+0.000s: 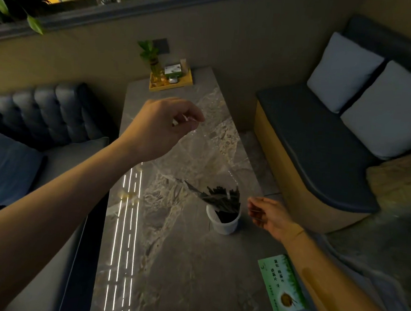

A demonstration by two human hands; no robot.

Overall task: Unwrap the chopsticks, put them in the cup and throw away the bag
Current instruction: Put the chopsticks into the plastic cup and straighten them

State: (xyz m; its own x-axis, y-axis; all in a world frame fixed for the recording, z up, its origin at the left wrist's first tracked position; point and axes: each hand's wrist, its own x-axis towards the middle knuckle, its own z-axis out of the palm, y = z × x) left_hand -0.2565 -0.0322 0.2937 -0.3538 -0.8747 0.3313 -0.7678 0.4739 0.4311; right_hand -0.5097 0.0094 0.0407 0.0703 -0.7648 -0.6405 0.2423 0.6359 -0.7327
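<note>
Marble fills most of what we see: a long grey veined marble table (169, 261) running away from us, with strips of ceiling light reflected along its left side. Near the right edge stands a small white round cup (223, 222), and a bundle of dark chopsticks (223, 199) sits upright in it, their tops fanning out above the rim. A clear, thin plastic bag (199, 155) hangs over the cup; its lower end drapes against the chopstick tops and its upper end rises to our left hand (163, 126). That hand is raised above the middle of the table, fingers curled and pinching the top of the bag. Our right hand (268, 218) hovers just beside the cup, on its right, fingers loosely bent; a faint thin sliver seems to lie across them, but we cannot tell whether they grip anything. At the near right corner lies a green printed card (282, 283). At the far end a yellow tray (171, 83) holds a small green plant and a box. Dark cushioned benches flank the table, the right one with two pale pillows (371, 98).
</note>
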